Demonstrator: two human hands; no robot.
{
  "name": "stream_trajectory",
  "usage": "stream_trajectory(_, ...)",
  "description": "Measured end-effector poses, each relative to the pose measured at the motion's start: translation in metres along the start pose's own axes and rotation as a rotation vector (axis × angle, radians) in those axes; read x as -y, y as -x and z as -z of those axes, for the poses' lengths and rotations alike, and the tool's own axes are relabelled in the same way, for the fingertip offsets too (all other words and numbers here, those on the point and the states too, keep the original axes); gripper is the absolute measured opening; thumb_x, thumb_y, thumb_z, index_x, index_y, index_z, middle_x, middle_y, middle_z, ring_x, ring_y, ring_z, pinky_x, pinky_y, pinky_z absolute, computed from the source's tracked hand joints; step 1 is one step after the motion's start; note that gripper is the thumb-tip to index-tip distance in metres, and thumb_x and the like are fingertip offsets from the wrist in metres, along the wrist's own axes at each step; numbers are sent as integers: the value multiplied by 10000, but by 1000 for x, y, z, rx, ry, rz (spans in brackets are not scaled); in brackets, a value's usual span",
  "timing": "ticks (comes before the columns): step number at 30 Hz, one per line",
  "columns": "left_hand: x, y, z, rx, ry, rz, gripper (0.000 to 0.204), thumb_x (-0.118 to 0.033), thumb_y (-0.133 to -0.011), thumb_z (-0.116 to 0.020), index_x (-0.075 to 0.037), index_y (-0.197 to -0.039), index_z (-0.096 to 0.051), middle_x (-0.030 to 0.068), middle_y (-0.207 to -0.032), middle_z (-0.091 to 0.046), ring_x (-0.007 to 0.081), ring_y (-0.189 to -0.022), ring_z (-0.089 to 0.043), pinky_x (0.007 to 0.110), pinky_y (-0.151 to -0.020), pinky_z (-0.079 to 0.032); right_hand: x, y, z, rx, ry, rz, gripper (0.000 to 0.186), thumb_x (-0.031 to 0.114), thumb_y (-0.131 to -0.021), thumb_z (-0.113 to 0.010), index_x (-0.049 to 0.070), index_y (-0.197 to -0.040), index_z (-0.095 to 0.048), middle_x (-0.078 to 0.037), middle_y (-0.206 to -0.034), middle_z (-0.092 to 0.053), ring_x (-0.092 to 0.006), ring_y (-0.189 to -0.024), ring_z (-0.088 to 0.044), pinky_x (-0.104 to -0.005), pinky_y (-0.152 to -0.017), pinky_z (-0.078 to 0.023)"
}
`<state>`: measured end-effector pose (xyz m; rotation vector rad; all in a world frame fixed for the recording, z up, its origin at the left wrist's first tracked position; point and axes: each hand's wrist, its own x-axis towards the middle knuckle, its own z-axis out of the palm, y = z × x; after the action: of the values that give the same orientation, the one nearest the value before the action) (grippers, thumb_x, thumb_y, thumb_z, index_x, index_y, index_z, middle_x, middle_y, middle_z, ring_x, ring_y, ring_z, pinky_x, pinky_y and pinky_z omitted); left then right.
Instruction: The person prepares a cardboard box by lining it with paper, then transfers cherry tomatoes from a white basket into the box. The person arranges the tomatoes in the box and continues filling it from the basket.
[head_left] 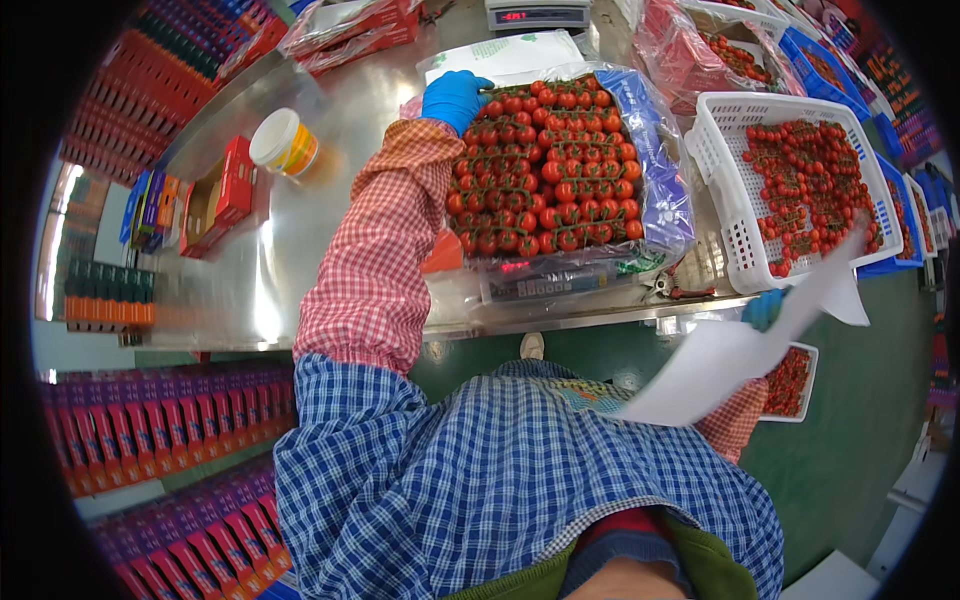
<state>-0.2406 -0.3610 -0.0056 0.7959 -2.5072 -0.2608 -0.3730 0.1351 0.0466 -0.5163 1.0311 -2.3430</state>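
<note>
A box of cherry tomatoes on the vine (545,170), lined with clear film and showing a blue-purple side flap (650,150), stands on a scale (540,285). Its tomatoes lie in neat rows. At the far left corner of this box is my left hand (455,100) in a blue glove, its fingers bent together over the edge. My right hand (763,308), also gloved, holds a white paper sheet (710,370) low on the right, off the table's front edge. The sheet is curled and blurred, and hides part of that hand.
A white crate (735,200) of vine tomatoes stands right of the box. Pliers (672,288) lie by the table's front edge. A white-lidded tub (284,142) and a red carton (218,200) stand left. Another scale (538,14) is at the back; a tomato crate (800,410) is below right.
</note>
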Motion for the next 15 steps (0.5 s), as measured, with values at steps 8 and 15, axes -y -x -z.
stream_trajectory(8, 15, -51, -18, 406, 143, 49, 317, -317, -720, -650, -96, -944, -691, 109, -916, -676, 239, -826, -641, 345, -777, -499, 47, 23, 43, 7, -32, 145, 316, 213, -920, -391, 10, -1147, -477, -120, -988, -556, -225, -850, -556, -332, -806, -456)
stream_trajectory(15, 9, -63, -24, 340, 202, 161, 332, -335, -685, -646, -73, -882, -697, 81, -787, -674, 170, -696, -615, 297, -672, -491, 71, 36, 63, 41, -51, 190, 286, 211, -919, -389, 17, -1103, -492, -109, -948, -544, -213, -798, -535, -324, -767, -443)
